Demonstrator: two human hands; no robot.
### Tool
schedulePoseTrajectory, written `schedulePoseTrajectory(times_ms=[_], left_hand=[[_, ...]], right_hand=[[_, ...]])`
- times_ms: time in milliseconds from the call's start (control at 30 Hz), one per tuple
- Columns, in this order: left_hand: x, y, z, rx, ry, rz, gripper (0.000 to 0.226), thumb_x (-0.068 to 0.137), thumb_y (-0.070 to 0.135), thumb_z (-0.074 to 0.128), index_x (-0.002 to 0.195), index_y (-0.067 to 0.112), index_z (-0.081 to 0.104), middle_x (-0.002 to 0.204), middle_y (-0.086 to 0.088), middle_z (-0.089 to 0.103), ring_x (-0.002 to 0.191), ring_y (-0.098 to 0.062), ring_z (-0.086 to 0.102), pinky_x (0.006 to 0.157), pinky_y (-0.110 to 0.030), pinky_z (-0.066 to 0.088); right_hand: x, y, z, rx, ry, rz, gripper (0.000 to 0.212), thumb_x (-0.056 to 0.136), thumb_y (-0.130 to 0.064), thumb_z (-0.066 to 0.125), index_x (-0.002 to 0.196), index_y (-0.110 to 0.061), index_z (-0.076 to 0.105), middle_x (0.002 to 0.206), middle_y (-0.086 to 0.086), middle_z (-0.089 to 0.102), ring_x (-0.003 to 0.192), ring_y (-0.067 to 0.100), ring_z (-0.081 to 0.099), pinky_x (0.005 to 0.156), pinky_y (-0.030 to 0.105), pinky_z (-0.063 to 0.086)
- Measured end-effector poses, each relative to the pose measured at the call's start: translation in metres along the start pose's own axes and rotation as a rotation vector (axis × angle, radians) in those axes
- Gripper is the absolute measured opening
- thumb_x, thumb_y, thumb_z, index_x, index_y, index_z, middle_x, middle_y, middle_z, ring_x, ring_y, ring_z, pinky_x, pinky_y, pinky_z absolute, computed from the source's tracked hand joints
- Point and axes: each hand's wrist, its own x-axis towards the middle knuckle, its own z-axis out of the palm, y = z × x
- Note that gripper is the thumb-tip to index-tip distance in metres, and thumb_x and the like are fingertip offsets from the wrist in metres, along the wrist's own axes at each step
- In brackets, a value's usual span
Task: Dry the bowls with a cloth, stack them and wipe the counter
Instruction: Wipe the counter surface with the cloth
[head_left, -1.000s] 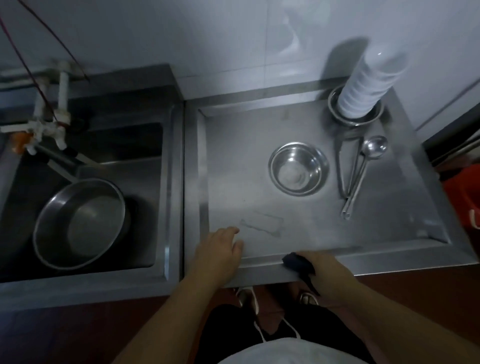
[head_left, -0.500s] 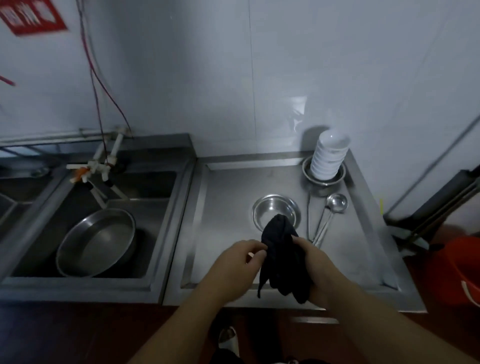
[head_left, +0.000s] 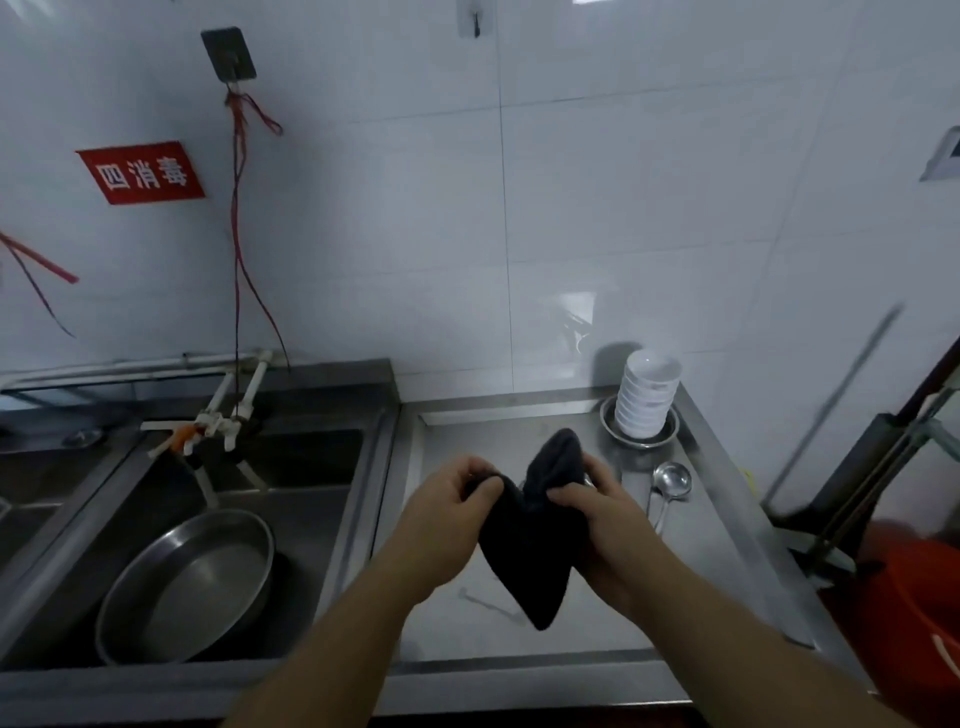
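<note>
A dark cloth (head_left: 535, 540) hangs above the steel counter (head_left: 613, 618), held between both hands. My left hand (head_left: 452, 512) pinches its left edge. My right hand (head_left: 597, 509) grips its right side, and one corner of the cloth sticks up between the hands. At the counter's back right stands a tall stack of white bowls (head_left: 647, 400) inside a steel bowl (head_left: 640, 439). The small steel bowl seen earlier is hidden behind the cloth and hands.
A steel ladle (head_left: 670, 486) and tongs lie right of my hands. The sink (head_left: 291, 467) on the left holds a large steel basin (head_left: 187, 587) under a faucet (head_left: 213, 426). An orange bucket (head_left: 914, 618) sits at the right, off the counter.
The cloth came up from the counter's front edge and both hands now hold it, spreading it apart. My view has tilted upward to the wall.
</note>
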Motion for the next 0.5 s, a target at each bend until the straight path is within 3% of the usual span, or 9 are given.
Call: schedulePoseTrajectory(times_ms=[133, 267, 367, 500], left_hand=[[0.006, -0.005, -0.039, -0.087, 0.004, 0.014, 0.022, 0.104, 0.02, 0.058, 0.1, 0.037, 0.07, 0.099, 0.001, 0.074, 0.095, -0.023, 0.071, 0.084, -0.04, 0.064], [0.008, -0.005, -0.066, -0.175, 0.031, 0.009, 0.032, 0.105, 0.015, 0.051, 0.105, 0.036, 0.074, 0.1, -0.001, 0.073, 0.083, -0.018, 0.067, 0.071, -0.03, 0.059], [0.008, -0.007, -0.077, -0.199, 0.021, -0.07, 0.024, 0.096, 0.031, 0.055, 0.099, 0.038, 0.078, 0.088, 0.008, 0.075, 0.081, -0.016, 0.069, 0.069, -0.027, 0.06], [0.01, -0.013, -0.1, 0.102, -0.228, -0.067, 0.018, 0.089, 0.045, 0.074, 0.106, 0.039, 0.075, 0.097, 0.014, 0.076, 0.091, -0.007, 0.074, 0.076, -0.025, 0.063]], right_hand=[[0.006, 0.003, 0.016, 0.087, 0.028, 0.0, 0.054, 0.075, -0.001, 0.066, 0.125, -0.021, 0.072, 0.126, 0.027, 0.07, 0.117, 0.047, 0.068, 0.102, 0.055, 0.054], [0.007, 0.009, 0.037, 0.042, 0.037, -0.06, 0.049, 0.072, -0.01, 0.084, 0.118, -0.011, 0.067, 0.119, 0.023, 0.073, 0.113, 0.045, 0.071, 0.099, 0.057, 0.059], [0.009, 0.014, 0.05, -0.053, 0.025, -0.09, 0.057, 0.075, -0.018, 0.089, 0.125, -0.01, 0.062, 0.119, 0.021, 0.074, 0.109, 0.038, 0.074, 0.092, 0.05, 0.062], [0.013, 0.023, 0.06, -0.082, 0.04, -0.113, 0.061, 0.072, -0.018, 0.093, 0.124, -0.015, 0.061, 0.112, 0.019, 0.075, 0.103, 0.037, 0.076, 0.083, 0.046, 0.063]])
